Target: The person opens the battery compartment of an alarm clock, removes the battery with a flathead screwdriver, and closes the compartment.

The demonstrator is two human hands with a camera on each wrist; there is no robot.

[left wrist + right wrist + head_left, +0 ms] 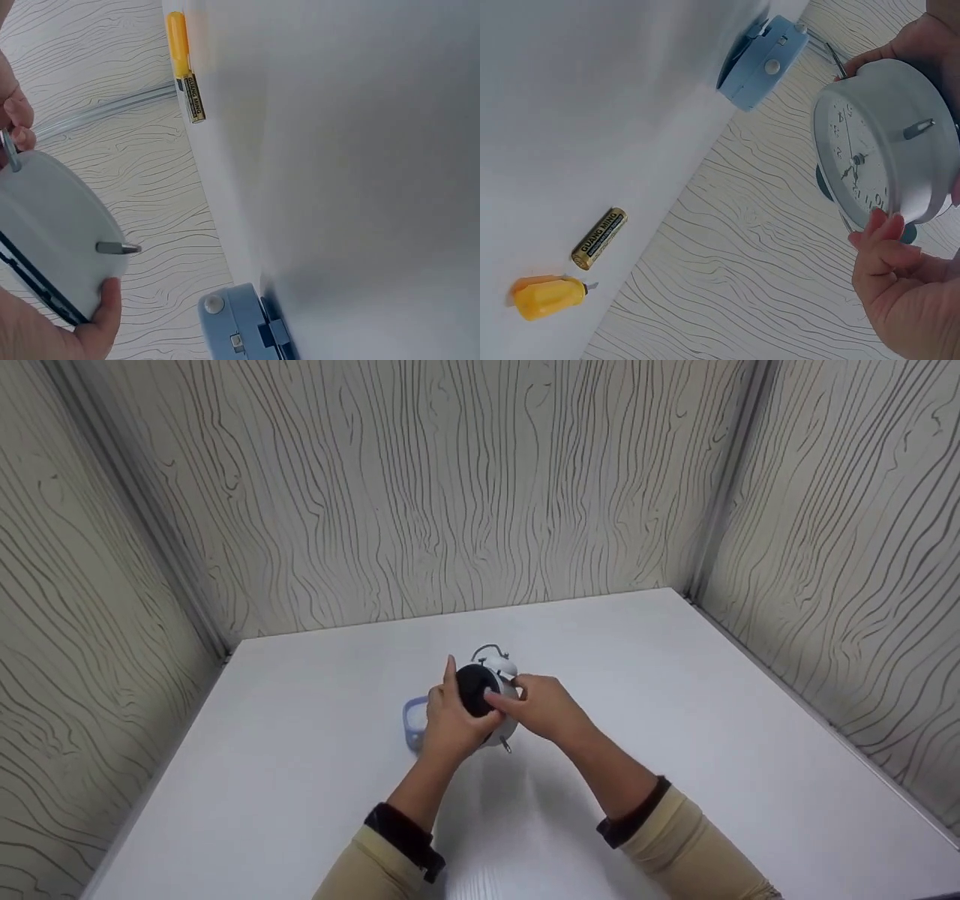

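Note:
A white alarm clock with bells and a handle on top is held up over the table by both hands. Its black back faces me, while the right wrist view shows the numbered dial and a metal foot. My left hand grips the rim from the left, index finger pointing up; its thumb lies along the white casing. My right hand holds the right side near the bells, thumb against the black back. In the right wrist view, the right hand's fingertips touch the rim.
A light blue boxy device stands on the white table, left of the clock. A yellow-handled screwdriver and a gold-and-black battery lie together on the table; the hands and clock hide them in the head view. Wood-patterned walls enclose the table.

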